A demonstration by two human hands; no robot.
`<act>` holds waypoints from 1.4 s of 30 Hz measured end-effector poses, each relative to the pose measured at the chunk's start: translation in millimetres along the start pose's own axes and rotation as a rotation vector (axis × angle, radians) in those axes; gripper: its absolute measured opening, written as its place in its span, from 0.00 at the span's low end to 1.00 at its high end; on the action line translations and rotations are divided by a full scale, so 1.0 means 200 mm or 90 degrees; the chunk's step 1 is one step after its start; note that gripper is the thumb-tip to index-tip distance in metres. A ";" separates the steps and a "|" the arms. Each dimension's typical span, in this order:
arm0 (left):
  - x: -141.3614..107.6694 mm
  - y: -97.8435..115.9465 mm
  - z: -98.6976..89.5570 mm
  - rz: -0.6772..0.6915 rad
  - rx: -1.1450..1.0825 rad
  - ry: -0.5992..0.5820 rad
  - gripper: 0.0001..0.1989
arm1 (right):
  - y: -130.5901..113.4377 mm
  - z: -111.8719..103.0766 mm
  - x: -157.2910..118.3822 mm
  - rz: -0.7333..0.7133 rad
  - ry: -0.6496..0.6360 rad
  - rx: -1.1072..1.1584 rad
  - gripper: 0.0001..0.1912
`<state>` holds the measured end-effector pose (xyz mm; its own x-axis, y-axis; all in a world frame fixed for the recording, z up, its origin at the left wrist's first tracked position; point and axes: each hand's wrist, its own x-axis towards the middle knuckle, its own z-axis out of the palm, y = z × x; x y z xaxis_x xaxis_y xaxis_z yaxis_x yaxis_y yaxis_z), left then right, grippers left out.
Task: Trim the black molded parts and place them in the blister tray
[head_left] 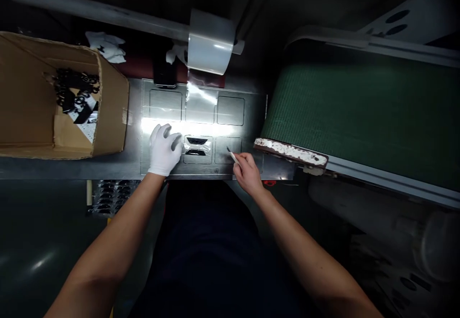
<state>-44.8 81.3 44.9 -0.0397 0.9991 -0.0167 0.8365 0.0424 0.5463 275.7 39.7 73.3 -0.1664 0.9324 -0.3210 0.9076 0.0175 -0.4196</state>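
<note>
My left hand (165, 150), in a white glove, rests on the metal plate (161, 106) with its fingers bent and apart. It appears to hold nothing. Just right of it, two black trapezoid-shaped pieces (196, 152) lie one above the other under or in shiny clear film (204, 146), within an outlined rectangle. My bare right hand (247, 171) is closed around a slim craft knife (234, 157) with a pale handle. Its dark tip points up and left, over the neighbouring outlined rectangle. Whether the tip touches the plate cannot be made out.
A roll of clear film (210, 42) hangs on a bar behind the plate, its end drawn down. At left stands an open cardboard box (111, 102) with black parts inside. A green conveyor belt (359, 112) lies right. A phone-like black object (165, 73) sits behind.
</note>
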 end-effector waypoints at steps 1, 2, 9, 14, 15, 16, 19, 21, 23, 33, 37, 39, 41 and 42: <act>0.00 0.00 0.00 0.009 0.008 -0.016 0.13 | -0.06 -0.01 0.02 -0.041 -0.028 0.006 0.22; 0.01 0.00 -0.01 0.016 0.014 -0.031 0.13 | -0.12 -0.02 0.05 -0.076 -0.053 0.006 0.23; 0.00 -0.01 0.00 0.044 0.040 -0.084 0.16 | -0.42 0.01 0.36 -0.196 -0.132 -0.087 0.23; 0.00 -0.02 0.00 0.046 0.053 -0.090 0.16 | -0.52 0.05 0.45 -0.245 -0.152 -0.139 0.23; 0.00 -0.02 0.00 0.046 0.054 -0.091 0.15 | -0.52 0.06 0.46 -0.252 -0.154 -0.146 0.23; 0.01 -0.02 0.00 0.046 0.056 -0.092 0.15 | -0.52 0.06 0.46 -0.256 -0.155 -0.153 0.23; 0.01 -0.02 0.00 0.047 0.058 -0.094 0.15 | -0.48 0.06 0.45 -0.254 -0.150 -0.165 0.22; 0.01 -0.01 0.00 0.052 0.058 -0.095 0.16 | -0.39 0.04 0.41 -0.236 -0.139 -0.170 0.22; 0.01 -0.01 -0.01 0.059 0.058 -0.097 0.15 | -0.27 0.00 0.33 -0.202 -0.121 -0.174 0.22; -0.06 0.09 -0.04 0.127 0.081 -0.135 0.15 | 0.22 -0.02 0.02 0.004 0.035 -0.121 0.25; -0.12 0.21 0.03 0.179 0.121 -0.192 0.15 | 0.16 0.07 0.04 0.006 0.072 -0.064 0.29; -0.13 0.25 0.07 0.178 0.142 -0.201 0.13 | 0.13 0.09 0.02 0.004 0.089 -0.033 0.30; -0.14 0.26 0.10 0.167 0.153 -0.206 0.11 | 0.13 0.08 -0.04 0.002 0.105 0.001 0.29; -0.14 0.26 0.11 0.160 0.156 -0.207 0.11 | 0.13 0.08 -0.07 0.000 0.111 0.020 0.28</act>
<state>12.4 55.1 55.3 0.3211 0.9276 -0.1910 0.9038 -0.2398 0.3545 296.1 20.7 53.5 -0.0941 0.9811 -0.1693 0.8945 0.0087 -0.4471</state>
